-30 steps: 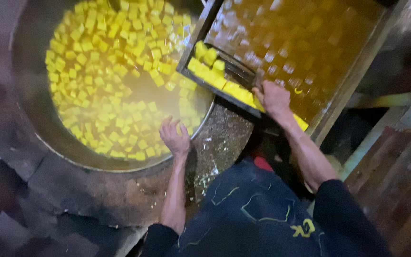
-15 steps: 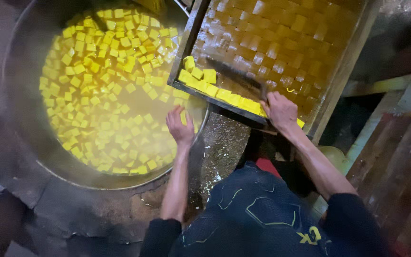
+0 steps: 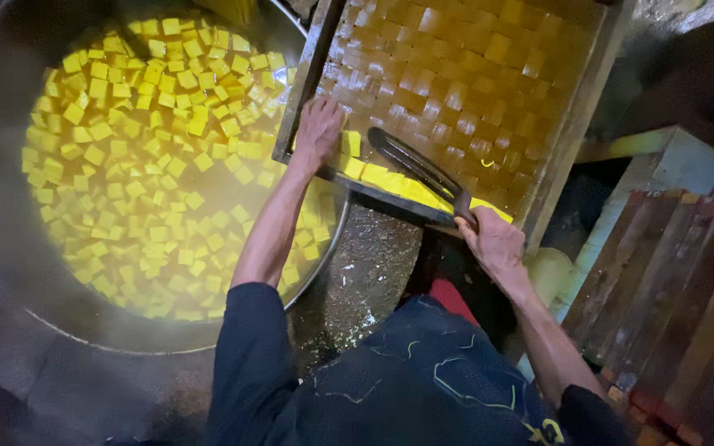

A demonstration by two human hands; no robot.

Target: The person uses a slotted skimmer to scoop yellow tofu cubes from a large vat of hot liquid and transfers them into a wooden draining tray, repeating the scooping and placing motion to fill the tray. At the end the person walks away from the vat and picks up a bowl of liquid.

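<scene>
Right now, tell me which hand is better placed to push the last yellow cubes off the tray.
Probably the left hand: it rests on the tray beside the yellow cubes. The right hand grips the long blade.

From my feed I see a dark navy top with sleeves [image 3: 251,347] pushed up above the elbows, leaving both forearms bare. The dark fabric over the lap [image 3: 423,380] carries thin, squiggly yellow-green lines. A patch of red cloth [image 3: 454,299] shows at its upper edge.

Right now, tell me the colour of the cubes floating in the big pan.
Bright yellow cubes in the pan, clearest in the head view.
</scene>
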